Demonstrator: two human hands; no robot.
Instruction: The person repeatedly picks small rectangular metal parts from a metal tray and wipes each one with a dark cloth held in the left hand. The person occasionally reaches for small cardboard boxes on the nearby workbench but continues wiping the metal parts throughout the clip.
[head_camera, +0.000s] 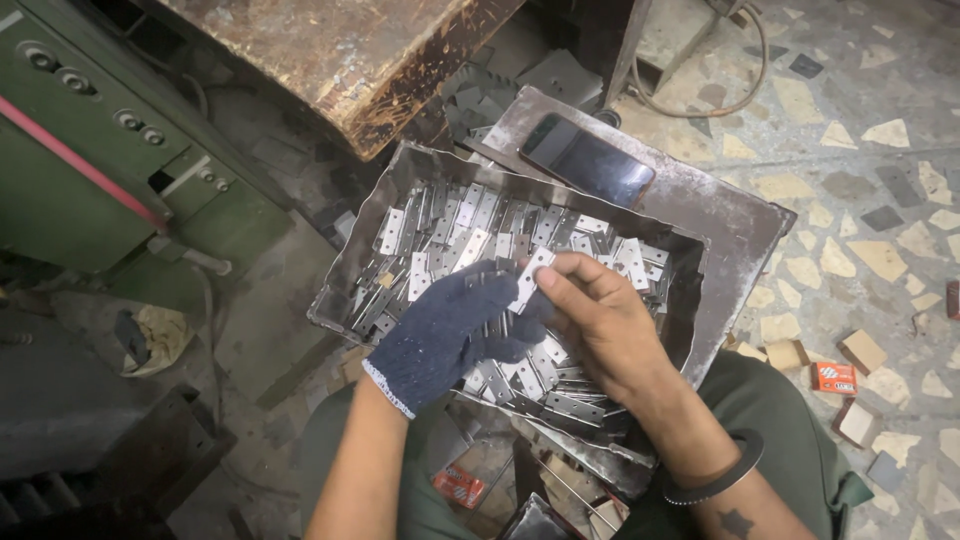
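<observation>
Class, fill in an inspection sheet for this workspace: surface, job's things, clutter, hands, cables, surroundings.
Surface: metal tray on the lap, resting on a rusty plate.
Job's things: hinge plates heaped in the tray; one hinge held up.
Clutter: phone on the plate; small boxes on the floor.
Hands: gloved left hand and bare right hand both grip the hinge.
Cables: cable on the floor.
Surroundings: green machine, terrazzo floor.
</observation>
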